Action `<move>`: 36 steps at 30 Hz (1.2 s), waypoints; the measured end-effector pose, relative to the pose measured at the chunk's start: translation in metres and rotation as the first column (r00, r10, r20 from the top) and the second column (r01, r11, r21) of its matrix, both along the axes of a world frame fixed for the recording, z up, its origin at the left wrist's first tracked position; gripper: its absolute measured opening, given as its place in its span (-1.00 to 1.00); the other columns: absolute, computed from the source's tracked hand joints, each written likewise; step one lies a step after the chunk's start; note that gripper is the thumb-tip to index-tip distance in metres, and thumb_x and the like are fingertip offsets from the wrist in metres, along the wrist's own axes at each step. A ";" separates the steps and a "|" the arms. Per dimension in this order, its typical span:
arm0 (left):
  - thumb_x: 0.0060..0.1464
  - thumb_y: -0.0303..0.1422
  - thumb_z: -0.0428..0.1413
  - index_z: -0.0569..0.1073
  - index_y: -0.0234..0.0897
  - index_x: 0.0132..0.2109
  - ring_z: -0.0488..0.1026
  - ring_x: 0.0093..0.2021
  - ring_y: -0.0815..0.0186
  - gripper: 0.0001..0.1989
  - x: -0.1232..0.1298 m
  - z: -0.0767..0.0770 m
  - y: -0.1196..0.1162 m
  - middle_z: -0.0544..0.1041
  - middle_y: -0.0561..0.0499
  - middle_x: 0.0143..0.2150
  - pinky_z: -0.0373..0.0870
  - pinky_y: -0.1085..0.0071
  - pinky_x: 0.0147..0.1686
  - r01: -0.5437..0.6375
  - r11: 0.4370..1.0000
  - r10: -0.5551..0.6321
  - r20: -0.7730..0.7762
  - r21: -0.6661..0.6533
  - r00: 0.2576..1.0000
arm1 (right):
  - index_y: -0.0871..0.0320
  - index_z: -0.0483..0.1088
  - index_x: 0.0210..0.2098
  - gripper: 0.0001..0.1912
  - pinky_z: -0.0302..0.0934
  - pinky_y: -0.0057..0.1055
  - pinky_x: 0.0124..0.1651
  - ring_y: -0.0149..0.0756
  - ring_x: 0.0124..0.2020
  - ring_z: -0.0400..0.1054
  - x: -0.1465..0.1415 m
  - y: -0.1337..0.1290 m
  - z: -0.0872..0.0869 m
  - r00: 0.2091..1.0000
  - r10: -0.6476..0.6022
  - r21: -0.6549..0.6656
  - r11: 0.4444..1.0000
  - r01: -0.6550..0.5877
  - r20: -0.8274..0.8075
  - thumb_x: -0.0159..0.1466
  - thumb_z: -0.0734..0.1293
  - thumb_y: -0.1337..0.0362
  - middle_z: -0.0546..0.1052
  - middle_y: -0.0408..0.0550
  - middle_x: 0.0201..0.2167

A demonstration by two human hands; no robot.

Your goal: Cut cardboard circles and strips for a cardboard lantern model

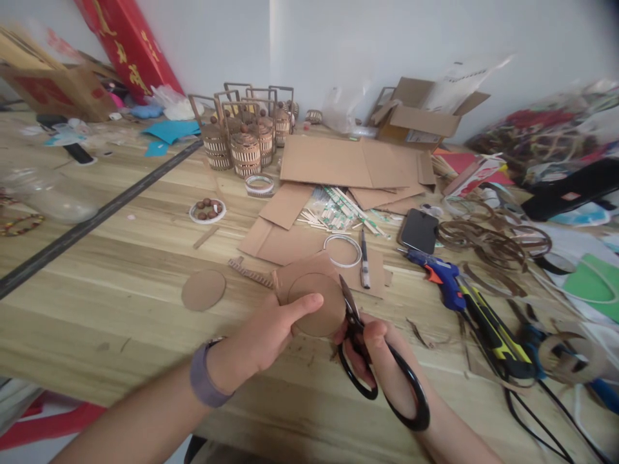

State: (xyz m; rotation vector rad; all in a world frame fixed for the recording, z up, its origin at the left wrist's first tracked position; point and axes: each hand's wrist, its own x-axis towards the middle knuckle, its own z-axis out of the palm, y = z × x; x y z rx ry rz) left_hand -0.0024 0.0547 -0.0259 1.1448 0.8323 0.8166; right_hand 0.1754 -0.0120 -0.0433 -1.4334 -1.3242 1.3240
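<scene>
My left hand (278,322) grips a piece of brown cardboard (314,287) with a circle drawn on it, thumb on top and fingers beneath. In my right hand (382,348) are black-handled scissors (355,316), thumb and fingers through the loops. Their blades lie against the right edge of the cardboard, along the circle's outline. To the left, a cut cardboard disc (204,290) lies flat on the wooden table (145,341). A narrow corrugated cardboard strip (251,273) rests just behind my left hand.
Behind my hands lie cardboard sheets (329,161), a white ring (342,250) and a pen (364,258). A blue glue gun (442,277) and a yellow-black utility knife (498,332) lie right. Several small woven baskets (245,153) stand at the back. A dish of brown beads (207,209) sits left.
</scene>
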 end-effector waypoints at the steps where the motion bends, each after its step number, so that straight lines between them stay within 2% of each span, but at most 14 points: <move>1: 0.11 -0.12 0.20 0.61 -0.13 -0.10 0.51 0.17 0.03 -0.72 0.003 -0.001 -0.001 0.68 -0.06 -0.06 0.39 0.10 0.24 -0.008 0.997 0.013 0.064 -0.079 0.998 | 0.11 0.32 -0.43 -0.13 -0.05 -0.45 -0.68 -0.44 -0.76 -0.01 -0.001 0.000 0.000 1.000 -0.020 0.004 1.000 0.020 -0.008 0.13 -0.02 -0.59 0.15 -0.29 -0.77; 3: 0.10 -0.07 0.22 0.58 -0.23 -0.05 0.55 0.12 0.00 -0.62 0.010 -0.004 -0.003 0.67 -0.12 -0.03 0.46 0.09 0.17 0.005 0.976 0.033 0.173 -0.218 0.984 | 0.11 0.33 -0.41 -0.13 -0.01 -0.41 -0.67 -0.42 -0.76 0.02 -0.002 0.001 0.000 0.997 -0.070 0.022 0.997 0.071 -0.027 0.13 -0.01 -0.59 0.17 -0.28 -0.75; 5: 0.02 -0.03 0.30 0.57 -0.32 -0.05 0.56 0.10 -0.04 -0.51 0.014 -0.006 -0.005 0.67 -0.18 -0.05 0.47 0.09 0.14 0.035 0.954 0.045 0.259 -0.298 0.965 | 0.11 0.35 -0.38 -0.13 0.00 -0.38 -0.66 -0.41 -0.75 0.03 -0.003 0.001 -0.002 0.994 -0.108 0.035 0.993 0.109 -0.029 0.13 0.00 -0.59 0.18 -0.27 -0.73; 8: -0.05 -0.06 0.37 0.57 -0.33 -0.02 0.53 0.14 -0.06 -0.47 0.016 -0.008 -0.007 0.67 -0.17 -0.06 0.44 0.09 0.18 0.052 0.943 0.059 0.318 -0.329 0.946 | 0.12 0.32 -0.38 -0.16 -0.02 -0.42 -0.66 -0.42 -0.75 0.04 -0.006 0.000 -0.007 0.995 -0.101 0.063 0.993 0.102 -0.014 0.16 0.01 -0.56 0.19 -0.26 -0.74; 12: -0.06 -0.15 0.39 0.53 -0.22 0.09 0.50 0.18 -0.02 -0.43 0.015 -0.008 -0.007 0.64 -0.12 0.06 0.37 0.09 0.25 -0.039 0.939 0.149 0.303 -0.341 0.941 | 0.13 0.29 -0.38 -0.16 -0.06 -0.48 -0.65 -0.46 -0.75 0.03 -0.012 -0.002 -0.013 0.999 -0.044 0.091 0.995 0.045 -0.013 0.17 0.00 -0.56 0.20 -0.28 -0.77; 16: -0.02 -0.17 0.36 0.53 -0.26 0.10 0.47 0.21 -0.03 -0.46 0.013 -0.006 -0.006 0.62 -0.15 0.10 0.34 0.08 0.27 -0.077 0.962 0.141 0.235 -0.262 0.962 | 0.13 0.29 -0.32 -0.17 -0.02 -0.52 -0.65 -0.47 -0.74 0.06 -0.011 -0.003 -0.016 0.999 -0.035 0.094 0.995 0.036 -0.006 0.17 0.03 -0.55 0.22 -0.30 -0.74; 19: 0.02 -0.19 0.31 0.57 -0.25 0.03 0.46 0.22 -0.01 -0.57 0.010 -0.003 -0.006 0.61 -0.15 0.12 0.34 0.13 0.27 -0.092 0.982 0.114 0.132 -0.163 0.985 | 0.15 0.26 -0.02 -0.11 0.00 -0.54 -0.67 -0.46 -0.74 0.08 -0.009 -0.004 -0.017 0.996 -0.077 0.083 0.993 0.079 -0.035 0.17 0.07 -0.54 0.28 -0.33 -0.70; 21: 0.06 -0.21 0.28 0.57 -0.25 0.03 0.48 0.20 0.02 -0.61 0.009 -0.002 -0.006 0.61 -0.14 0.12 0.35 0.14 0.27 -0.075 0.987 0.089 0.094 -0.143 0.992 | 0.17 0.13 0.20 0.01 0.00 -0.54 -0.67 -0.45 -0.75 0.08 -0.008 -0.004 -0.017 0.995 -0.085 0.075 0.993 0.089 -0.050 0.16 0.07 -0.55 0.30 -0.36 -0.70; 23: 0.09 -0.23 0.25 0.55 -0.25 0.07 0.50 0.18 0.02 -0.60 0.009 -0.002 -0.006 0.61 -0.13 0.12 0.35 0.14 0.27 -0.063 0.988 0.076 0.085 -0.139 0.994 | 0.20 0.00 0.33 0.10 0.00 -0.54 -0.67 -0.44 -0.75 0.06 -0.007 -0.003 -0.016 0.996 -0.068 0.071 0.995 0.072 -0.053 0.15 0.07 -0.55 0.29 -0.38 -0.72; 27: 0.13 -0.22 0.23 0.49 -0.23 0.17 0.49 0.20 0.03 -0.53 0.009 -0.003 -0.006 0.60 -0.14 0.13 0.30 0.13 0.31 -0.062 0.990 0.073 0.081 -0.130 0.994 | 0.27 0.00 0.35 0.14 -0.05 -0.53 -0.68 -0.44 -0.76 0.01 -0.008 -0.003 -0.010 0.998 -0.051 0.059 0.997 0.054 -0.047 0.17 0.04 -0.55 0.24 -0.39 -0.74; 31: 0.10 -0.22 0.25 0.52 -0.20 0.12 0.48 0.21 0.04 -0.56 0.009 -0.001 -0.006 0.59 -0.12 0.16 0.29 0.14 0.32 -0.045 0.993 0.055 0.086 -0.108 0.995 | 0.28 0.07 0.32 0.11 -0.11 -0.54 -0.68 -0.45 -0.76 -0.03 -0.011 -0.004 -0.007 0.998 -0.060 0.058 0.996 0.061 -0.030 0.19 0.01 -0.54 0.18 -0.40 -0.76; 36: 0.11 -0.23 0.23 0.54 -0.22 0.08 0.50 0.19 0.03 -0.60 0.007 -0.001 -0.006 0.60 -0.13 0.13 0.35 0.13 0.28 -0.036 0.992 0.045 0.073 -0.119 0.996 | 0.28 0.10 0.31 0.09 -0.14 -0.54 -0.69 -0.46 -0.76 -0.04 -0.011 -0.006 -0.011 0.998 -0.051 0.069 0.996 0.053 -0.022 0.20 0.01 -0.53 0.19 -0.39 -0.75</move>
